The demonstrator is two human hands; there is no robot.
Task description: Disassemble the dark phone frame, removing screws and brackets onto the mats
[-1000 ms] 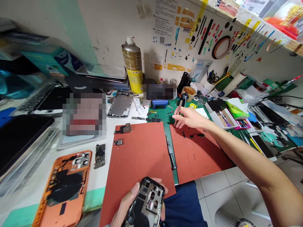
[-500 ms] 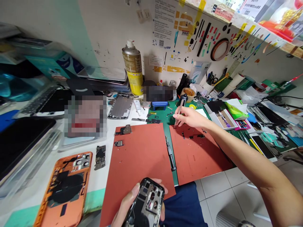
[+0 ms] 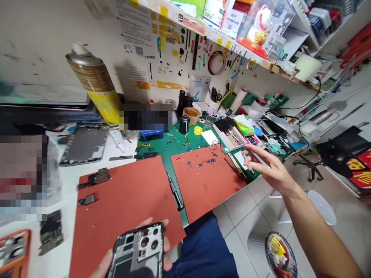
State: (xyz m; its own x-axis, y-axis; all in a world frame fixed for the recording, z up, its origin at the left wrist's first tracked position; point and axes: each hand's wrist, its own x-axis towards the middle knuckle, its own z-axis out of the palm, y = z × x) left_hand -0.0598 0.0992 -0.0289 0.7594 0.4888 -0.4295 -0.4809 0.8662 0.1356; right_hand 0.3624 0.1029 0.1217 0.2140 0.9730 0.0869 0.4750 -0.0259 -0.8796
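Near the bottom, my left hand [image 3: 104,264] is closed around an opened black phone frame [image 3: 136,251], fingers showing along its right side. Three round camera openings are visible in its upper part. Off the right edge of the right red mat, my right hand [image 3: 271,168] has its fingers partly stretched, with slim grey tweezers [image 3: 260,155] between them, partly hidden. Small phone parts [image 3: 210,161] lie on the right red mat [image 3: 208,193]. On the left red mat [image 3: 124,204] rest a camera module [image 3: 88,199] and a larger dark part [image 3: 101,176].
A precision screwdriver [image 3: 174,191] lies between the mats. Behind stand a yellow spray can [image 3: 100,87], a blue stand [image 3: 152,133] and a dark bottle [image 3: 184,124]. At left are a circuit board [image 3: 51,231] and an orange phone housing [image 3: 14,262]. A filled bin [image 3: 279,253] stands on the floor.
My right hand has left the back of the right mat and moved right, past its edge. The view has turned right. My left hand still holds the phone frame.
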